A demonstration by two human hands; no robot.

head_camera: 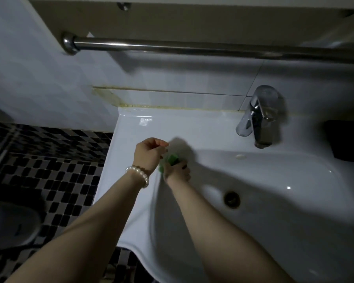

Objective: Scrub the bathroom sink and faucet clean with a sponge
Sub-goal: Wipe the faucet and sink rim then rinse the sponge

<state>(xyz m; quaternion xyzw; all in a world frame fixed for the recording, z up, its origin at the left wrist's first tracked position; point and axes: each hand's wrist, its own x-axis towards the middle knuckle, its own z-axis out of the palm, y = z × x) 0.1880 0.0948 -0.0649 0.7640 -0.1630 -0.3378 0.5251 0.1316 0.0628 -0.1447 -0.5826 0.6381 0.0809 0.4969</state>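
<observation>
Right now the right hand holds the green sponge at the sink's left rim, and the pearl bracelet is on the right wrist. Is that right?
Not quite. In the head view the pearl bracelet is on the left wrist. The rest stands: the right hand holds the green sponge at the left rim of the sink.

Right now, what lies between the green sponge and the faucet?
In the head view, only bare white sink surface, partly shadowed, lies between the sponge in the right hand and the faucet; nothing stands there.
</observation>
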